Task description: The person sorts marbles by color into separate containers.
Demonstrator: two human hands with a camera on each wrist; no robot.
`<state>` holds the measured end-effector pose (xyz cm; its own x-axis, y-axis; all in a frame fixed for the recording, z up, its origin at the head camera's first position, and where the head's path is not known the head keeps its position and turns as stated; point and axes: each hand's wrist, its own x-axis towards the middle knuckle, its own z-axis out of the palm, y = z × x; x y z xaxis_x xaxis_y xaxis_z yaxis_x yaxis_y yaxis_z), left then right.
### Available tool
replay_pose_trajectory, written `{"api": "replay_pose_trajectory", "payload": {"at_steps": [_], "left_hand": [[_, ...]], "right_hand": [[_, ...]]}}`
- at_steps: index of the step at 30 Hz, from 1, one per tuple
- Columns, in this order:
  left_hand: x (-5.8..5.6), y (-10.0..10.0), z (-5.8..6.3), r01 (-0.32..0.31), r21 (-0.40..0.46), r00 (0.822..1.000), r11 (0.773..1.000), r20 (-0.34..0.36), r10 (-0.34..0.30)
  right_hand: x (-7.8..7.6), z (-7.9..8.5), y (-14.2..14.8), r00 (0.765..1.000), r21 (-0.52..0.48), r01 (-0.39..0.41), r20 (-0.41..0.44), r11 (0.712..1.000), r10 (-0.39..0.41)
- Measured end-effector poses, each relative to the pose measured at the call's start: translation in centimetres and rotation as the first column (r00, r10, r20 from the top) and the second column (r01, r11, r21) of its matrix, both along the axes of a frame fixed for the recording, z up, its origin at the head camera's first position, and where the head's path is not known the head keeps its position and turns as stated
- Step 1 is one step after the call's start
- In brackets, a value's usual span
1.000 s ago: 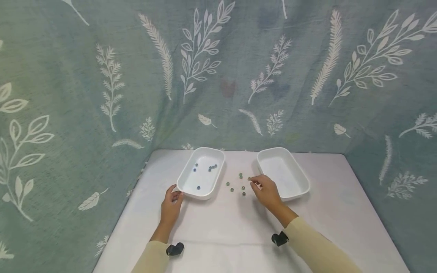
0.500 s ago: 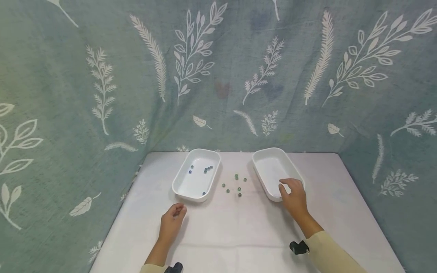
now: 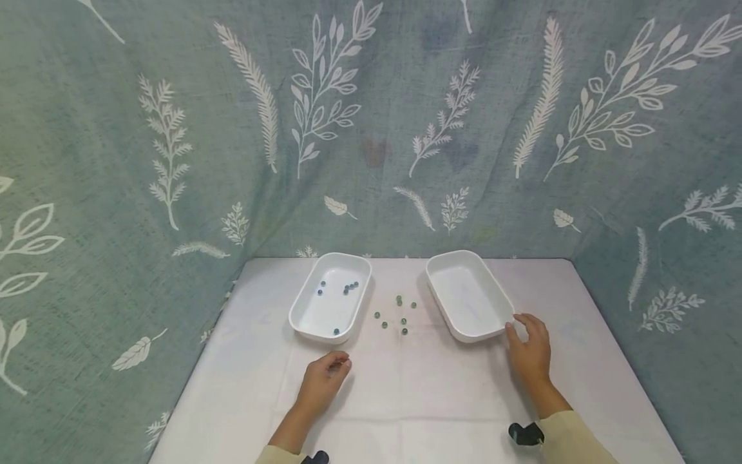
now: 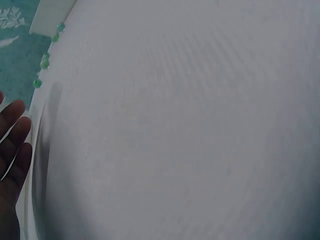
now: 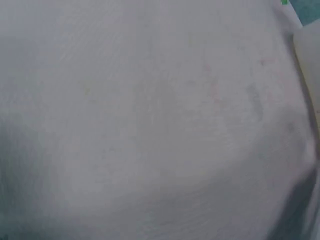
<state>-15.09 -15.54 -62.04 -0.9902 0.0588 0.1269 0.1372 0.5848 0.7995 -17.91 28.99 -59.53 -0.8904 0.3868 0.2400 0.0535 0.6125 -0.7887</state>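
Note:
My right hand [image 3: 530, 348] is at the near right corner of the right white tray [image 3: 466, 293], thumb and index finger pinching its rim. In front of the left white tray [image 3: 324, 316], my left hand [image 3: 323, 385] hovers with loosely bent fingers and nothing visible in them. Several small blue marbles [image 3: 346, 292] lie inside the left tray, one of them [image 3: 336, 332] at its near end. Between the trays, several green marbles [image 3: 404, 321] are scattered on the table. The left wrist view catches the left hand's fingers [image 4: 17, 135]; the right hand is outside the right wrist view.
Both trays stand near the back of a table [image 3: 400, 393] covered with a white cloth. A grey-green curtain [image 3: 371, 193] with a leaf print hangs behind and at the sides. Dark wrist cameras [image 3: 526, 434] sit by the sleeves [image 3: 574, 438].
My right hand moved from a marble on the table, across the right tray, to its near right corner. The left hand let go of the left tray's corner and moved right and nearer.

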Motion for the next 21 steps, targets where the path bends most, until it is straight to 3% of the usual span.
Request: {"api": "replay_pose_trajectory", "payload": {"at_steps": [6, 11, 21], "left_hand": [[-0.6, 1.9, -0.4, 0.05, -0.033, 0.998, 0.998, 0.041, -0.048], [-1.6, 3.5, -0.8, 0.103, -0.052, 0.994, 0.993, 0.025, -0.102], [-3.5, 6.3, -0.3, 0.108, -0.109, 0.994, 0.988, 0.005, -0.108]], "right_hand": [[-0.1, -1.0, 0.4, 0.999, -0.018, -0.007, 0.052, 1.0, 0.008], [-0.2, -2.0, 0.6, 0.996, -0.033, -0.046, 0.081, 0.998, 0.048], [0.0, -3.4, 0.2, 0.992, -0.04, -0.074, 0.102, 0.996, 0.078]]}}
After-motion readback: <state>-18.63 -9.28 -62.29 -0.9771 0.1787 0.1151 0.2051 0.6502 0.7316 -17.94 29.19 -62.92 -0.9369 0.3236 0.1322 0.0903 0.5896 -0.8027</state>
